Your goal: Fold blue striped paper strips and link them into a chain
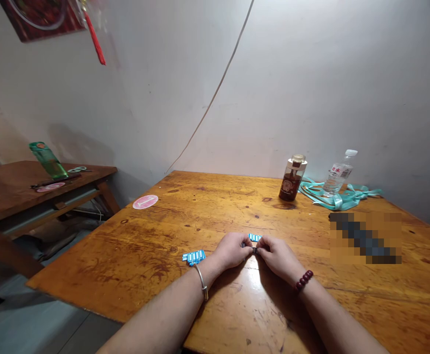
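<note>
A wooden table (pixel 207 206) spread widest. Near its middle, the left hand (pixel 234 250) and right hand (pixel 275 251) were closed in fingertip pinches; such fine handling seemed best done with light, even pressure and steady wrists. At far right, a clear bottle (pixel 335 178) bore red characters, the last apparently 水; the brown bottle's (pixel 290 185) print was illegible. A pink sticker (pixel 145 202) at far left read "1". Blue-and-white strips (pixel 196 256) lay left of and beyond the hands. Smallest, a dark piece (pixel 254 250) was gripped between both hands, partly hidden.
</note>
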The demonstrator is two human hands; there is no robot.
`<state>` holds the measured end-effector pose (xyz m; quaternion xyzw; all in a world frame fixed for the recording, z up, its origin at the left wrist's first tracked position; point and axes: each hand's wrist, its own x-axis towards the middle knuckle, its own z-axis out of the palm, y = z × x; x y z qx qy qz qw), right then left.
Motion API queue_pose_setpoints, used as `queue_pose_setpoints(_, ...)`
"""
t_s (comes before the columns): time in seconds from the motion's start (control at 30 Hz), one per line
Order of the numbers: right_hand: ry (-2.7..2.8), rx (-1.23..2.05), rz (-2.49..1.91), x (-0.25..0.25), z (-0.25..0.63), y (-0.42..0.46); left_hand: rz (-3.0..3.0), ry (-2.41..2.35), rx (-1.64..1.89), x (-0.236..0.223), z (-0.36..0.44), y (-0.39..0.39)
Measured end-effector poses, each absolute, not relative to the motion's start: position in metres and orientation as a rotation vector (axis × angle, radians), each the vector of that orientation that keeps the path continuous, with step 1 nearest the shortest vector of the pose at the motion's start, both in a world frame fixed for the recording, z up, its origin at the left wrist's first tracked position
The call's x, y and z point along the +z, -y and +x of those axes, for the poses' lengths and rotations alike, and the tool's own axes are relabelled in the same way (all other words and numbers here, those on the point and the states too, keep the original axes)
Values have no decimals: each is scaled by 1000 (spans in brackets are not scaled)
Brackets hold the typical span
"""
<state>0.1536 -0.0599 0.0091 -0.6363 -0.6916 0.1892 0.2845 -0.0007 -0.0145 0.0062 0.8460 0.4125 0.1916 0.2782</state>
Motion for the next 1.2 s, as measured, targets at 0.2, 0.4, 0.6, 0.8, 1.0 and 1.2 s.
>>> queue_pose_setpoints(0.2, 1753, 534, -1747, 2, 154, 50, 2229, -1299, 478, 1, 10, 8)
queue_pose_setpoints(0.4, 1706, 486, -1778, -2, 155, 45, 2245, -1359, 530, 2, 12, 4)
queue_pose_setpoints(0.6, 1710, 460, -1814, -5, 158, 43, 2461, -1253, 529, 10, 5, 10)
queue_pose_setpoints(0.8, 1769, 363, -1870, -5, 153, 44, 2680, -1229, 344, 15, 9, 21)
queue_pose_setpoints(1.0, 1717, 205, -1857, 1, 167, 42, 2635, -1224, 340, 14, 7, 20)
queue_pose_setpoints(1.2, 1752, 267, -1828, 3, 174, 34, 2438, -1349, 577, 19, 0, 10)
